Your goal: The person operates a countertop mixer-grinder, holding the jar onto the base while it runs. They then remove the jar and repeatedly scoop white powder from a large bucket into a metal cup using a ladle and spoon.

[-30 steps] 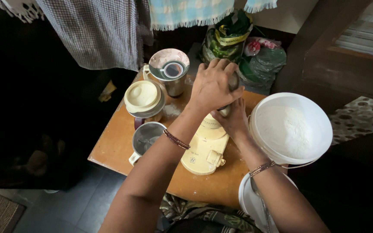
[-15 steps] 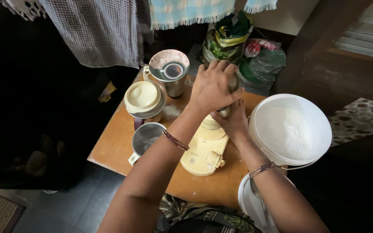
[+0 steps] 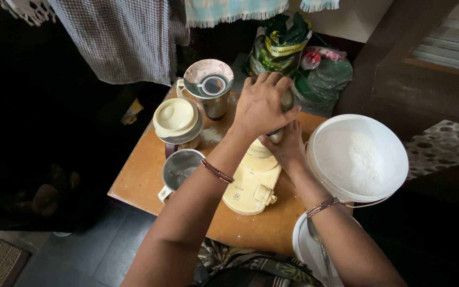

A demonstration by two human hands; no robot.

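Left hand [image 3: 261,106] is laid palm-down over the top of a steel grinder jar [image 3: 287,101], fingers spread and curled over its lid, so that the jar is almost wholly hidden beneath it. Right hand [image 3: 287,146] is wrapped about the jar's lower part, at six o'clock from the left hand and touching it, fingers closed around the body just above the pale yellow plastic mixer base [image 3: 253,180]. The jar is held upright, its long axis standing straight out of the base; it lies directly under the left hand and at twelve o'clock from the right wrist. Both hands are thus on the jar, the left above, the right below. The base is set near the middle of the brown wooden desk [image 3: 139,175]. At three o'clock of it a white plastic bucket of flour [image 3: 354,159] is seen, just beside the right forearm; at nine o'clock an open steel jar with a handle [image 3: 179,170] is seen, apart from both hands.
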